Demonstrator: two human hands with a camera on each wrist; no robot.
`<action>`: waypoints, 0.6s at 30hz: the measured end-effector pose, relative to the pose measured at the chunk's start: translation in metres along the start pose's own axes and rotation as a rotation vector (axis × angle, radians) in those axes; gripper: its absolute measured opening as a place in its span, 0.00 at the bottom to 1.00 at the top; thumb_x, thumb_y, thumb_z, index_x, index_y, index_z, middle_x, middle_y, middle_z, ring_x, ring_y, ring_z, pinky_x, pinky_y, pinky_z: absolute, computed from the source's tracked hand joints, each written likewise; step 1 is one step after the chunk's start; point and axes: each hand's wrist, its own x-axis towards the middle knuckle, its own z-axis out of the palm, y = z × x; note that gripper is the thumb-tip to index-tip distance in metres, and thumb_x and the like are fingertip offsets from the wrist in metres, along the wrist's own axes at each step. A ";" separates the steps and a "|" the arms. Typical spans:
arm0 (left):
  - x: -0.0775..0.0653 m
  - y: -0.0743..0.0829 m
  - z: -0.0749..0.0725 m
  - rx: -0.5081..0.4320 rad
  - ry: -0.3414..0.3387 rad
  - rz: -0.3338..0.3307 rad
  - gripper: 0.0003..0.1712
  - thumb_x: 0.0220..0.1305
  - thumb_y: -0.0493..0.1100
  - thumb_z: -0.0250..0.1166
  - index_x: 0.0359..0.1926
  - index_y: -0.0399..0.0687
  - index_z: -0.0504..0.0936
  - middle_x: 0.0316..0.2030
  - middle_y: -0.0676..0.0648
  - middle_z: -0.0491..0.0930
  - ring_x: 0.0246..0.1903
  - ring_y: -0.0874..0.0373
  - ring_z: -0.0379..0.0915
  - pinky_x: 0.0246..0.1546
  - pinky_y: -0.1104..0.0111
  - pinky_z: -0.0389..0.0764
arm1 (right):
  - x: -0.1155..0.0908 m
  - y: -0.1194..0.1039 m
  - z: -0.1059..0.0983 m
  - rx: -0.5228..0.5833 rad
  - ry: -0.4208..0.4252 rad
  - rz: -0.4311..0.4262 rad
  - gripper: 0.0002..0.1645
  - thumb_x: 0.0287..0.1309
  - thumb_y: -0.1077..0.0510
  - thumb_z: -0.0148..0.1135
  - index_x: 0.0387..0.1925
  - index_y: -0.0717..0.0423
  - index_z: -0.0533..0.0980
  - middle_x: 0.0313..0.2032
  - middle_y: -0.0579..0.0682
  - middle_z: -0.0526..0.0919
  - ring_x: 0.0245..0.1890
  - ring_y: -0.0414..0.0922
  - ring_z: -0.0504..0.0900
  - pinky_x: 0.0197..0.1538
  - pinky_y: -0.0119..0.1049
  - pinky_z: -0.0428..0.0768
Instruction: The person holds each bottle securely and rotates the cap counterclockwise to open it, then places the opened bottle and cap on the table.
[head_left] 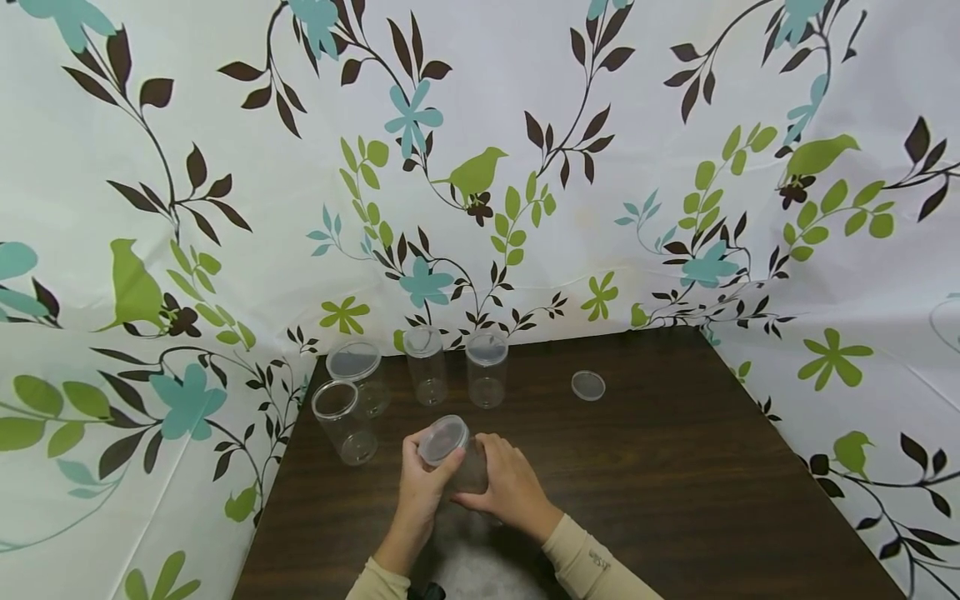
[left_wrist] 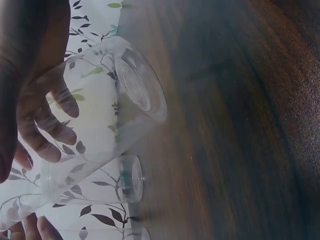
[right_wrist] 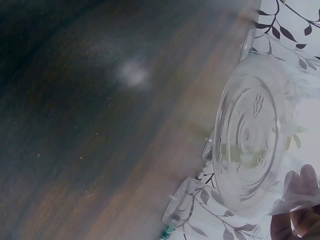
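Between both hands, a clear plastic jar (head_left: 472, 473) is held tilted above the table, its translucent lid (head_left: 444, 440) at the mouth end. The left hand (head_left: 424, 487) grips the lid end, with the thumb across the lid's edge. Around the jar's body from the right curls the right hand (head_left: 513, 486). In the left wrist view the jar (left_wrist: 105, 105) slants with its base over the table, fingers visible through its wall. The right wrist view shows the ringed base (right_wrist: 249, 135) close up, with fingertips (right_wrist: 304, 181) behind the clear wall.
Several clear jars stand at the back left: a wide one (head_left: 354, 367), two slim ones (head_left: 426, 367) (head_left: 487, 375) and a front one (head_left: 348, 425). A loose round lid (head_left: 588, 386) lies on the dark wood table (head_left: 675, 467). Patterned sheets (head_left: 525, 208) surround the table.
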 end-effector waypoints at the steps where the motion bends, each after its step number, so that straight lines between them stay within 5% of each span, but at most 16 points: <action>1: 0.000 0.000 0.000 -0.006 0.000 0.002 0.35 0.60 0.31 0.72 0.62 0.34 0.61 0.60 0.37 0.73 0.52 0.58 0.75 0.51 0.72 0.76 | 0.000 0.000 0.000 0.004 -0.003 0.002 0.52 0.37 0.31 0.81 0.56 0.58 0.70 0.41 0.46 0.76 0.38 0.41 0.75 0.39 0.38 0.77; 18: 0.007 0.010 -0.016 -0.013 0.031 0.090 0.41 0.56 0.25 0.70 0.66 0.33 0.59 0.61 0.39 0.68 0.51 0.57 0.74 0.47 0.72 0.78 | -0.002 0.005 0.002 0.044 -0.034 -0.020 0.53 0.38 0.33 0.82 0.59 0.59 0.71 0.45 0.46 0.78 0.42 0.42 0.76 0.43 0.42 0.79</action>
